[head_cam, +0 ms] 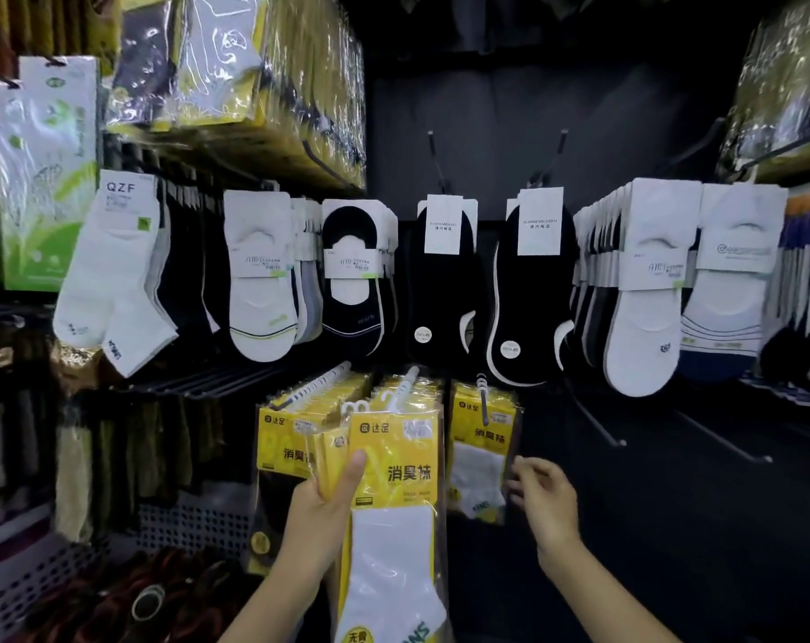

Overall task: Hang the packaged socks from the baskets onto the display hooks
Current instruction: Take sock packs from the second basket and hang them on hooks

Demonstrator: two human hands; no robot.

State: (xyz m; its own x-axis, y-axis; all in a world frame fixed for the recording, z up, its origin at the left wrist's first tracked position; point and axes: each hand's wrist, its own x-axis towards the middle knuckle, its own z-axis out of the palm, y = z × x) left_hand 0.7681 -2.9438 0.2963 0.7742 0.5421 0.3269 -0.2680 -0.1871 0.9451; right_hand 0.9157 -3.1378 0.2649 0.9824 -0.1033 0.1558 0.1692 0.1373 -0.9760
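Note:
My left hand (321, 508) grips a small stack of yellow sock packs (393, 480), each showing white socks, thumb on the front pack. The packs' white plastic hangers (354, 408) sit near the tip of the middle display hook (405, 382), which is full of the same yellow packs. My right hand (544, 498) hovers empty with loosely curled fingers beside the yellow packs on the right hook (482, 401). A third loaded hook (319, 382) is at the left.
White and black no-show socks (639, 290) hang in the row above. Two bare hooks (600, 422) jut out at lower right. A grey perforated basket (31, 568) with dark items stands at lower left. Packaged socks (236, 71) fill the top shelf.

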